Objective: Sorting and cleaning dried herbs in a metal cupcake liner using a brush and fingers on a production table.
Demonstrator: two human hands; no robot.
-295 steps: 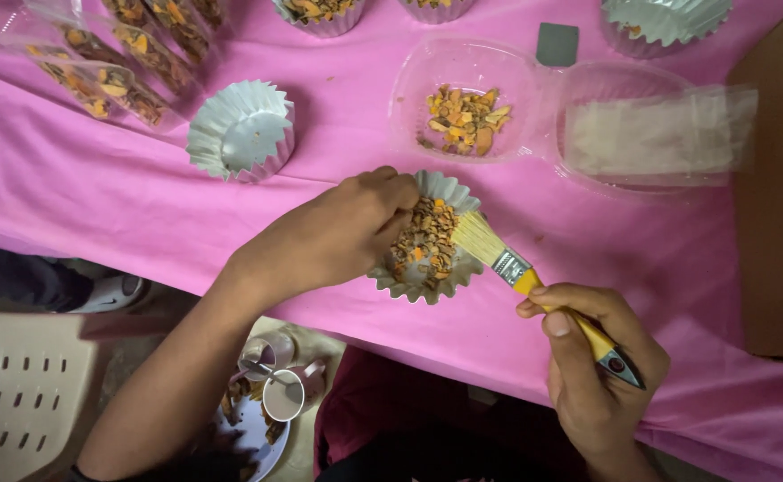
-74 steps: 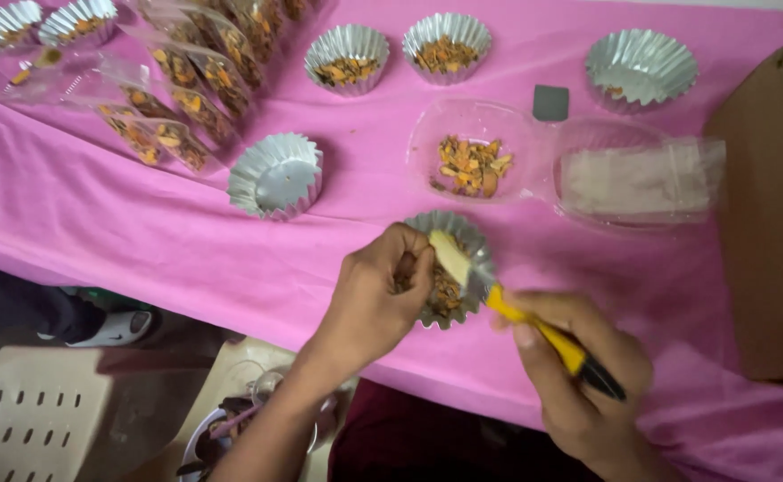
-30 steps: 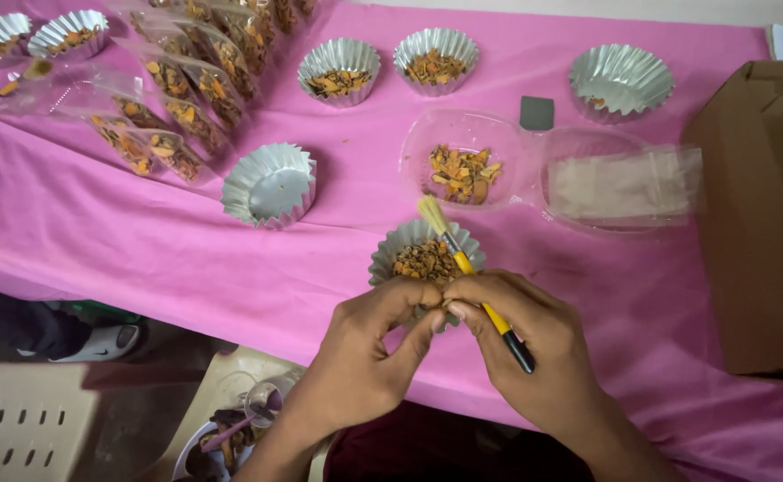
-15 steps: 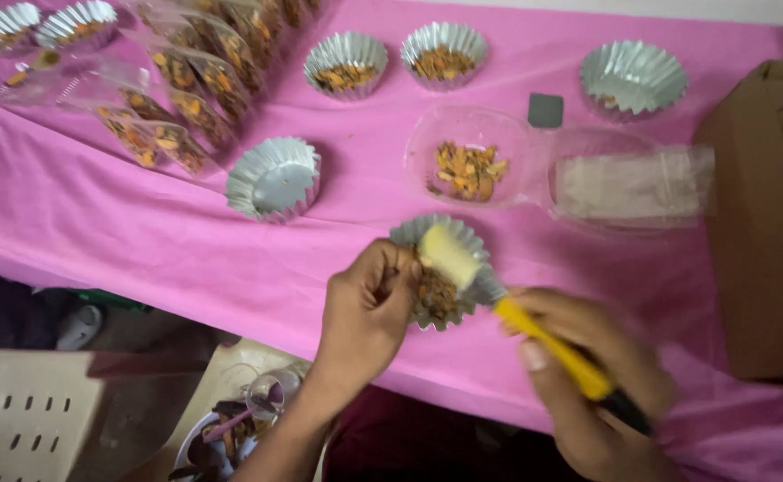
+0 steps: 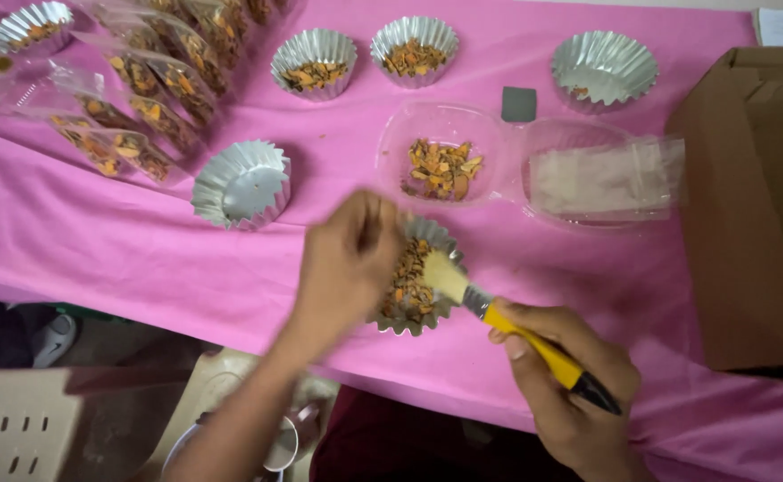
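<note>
Left hand (image 5: 349,259): fingers closed on the rim of a fluted foil cup (image 5: 414,290) of orange-brown pieces, near table edge.
Right hand (image 5: 570,384): clamped on a yellow-handled brush (image 5: 508,326), bristles over the cup.
Beyond: clear container (image 5: 441,156) of similar pieces, far side; empty foil cup (image 5: 241,183), left.
Surface: pink tablecloth (image 5: 97,241).

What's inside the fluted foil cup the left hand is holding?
The foil cup holds orange-brown dried pieces, with the bristles of the yellow-handled brush over them. The left hand covers the cup's left side, so that part is hidden.

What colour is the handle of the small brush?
Yellow with a black end, on the small brush, seen in the head view.
</note>
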